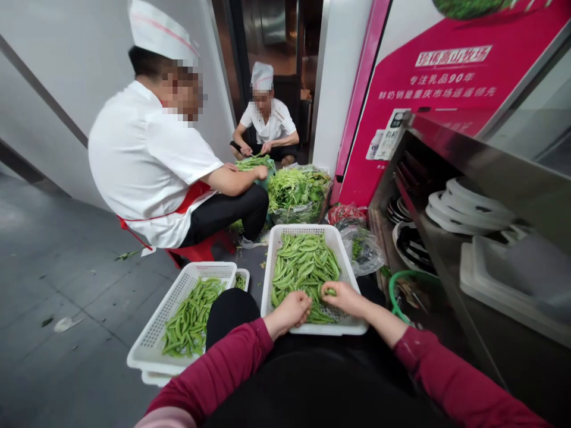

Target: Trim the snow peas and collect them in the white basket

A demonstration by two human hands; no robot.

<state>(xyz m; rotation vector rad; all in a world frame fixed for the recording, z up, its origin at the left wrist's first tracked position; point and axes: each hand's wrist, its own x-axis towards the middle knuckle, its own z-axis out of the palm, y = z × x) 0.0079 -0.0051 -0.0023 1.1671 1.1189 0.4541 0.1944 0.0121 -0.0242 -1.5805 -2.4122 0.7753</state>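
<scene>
A white perforated basket (266, 285) full of green pea pods (306, 264) sits at my lap. Over its near left part is my left hand (292, 310), its fingers pinched together; whatever they hold, if anything, is hidden. My right hand (345, 298) is closed on a pea pod (330, 292), of which a short green piece shows at the fingertips. Both hands are just above the heap, a small gap apart. To the left, a second white basket (154, 333) holds more pea pods (194, 315), partly covered by my knee.
A co-worker (143, 148) sits at left on a red stool (205, 252); another person (267, 122) squats by the doorway. Leafy greens (298, 190) fill a bag ahead. At right are a green-rimmed bin (395, 297) and a metal shelf (450, 261) with white plates (473, 205).
</scene>
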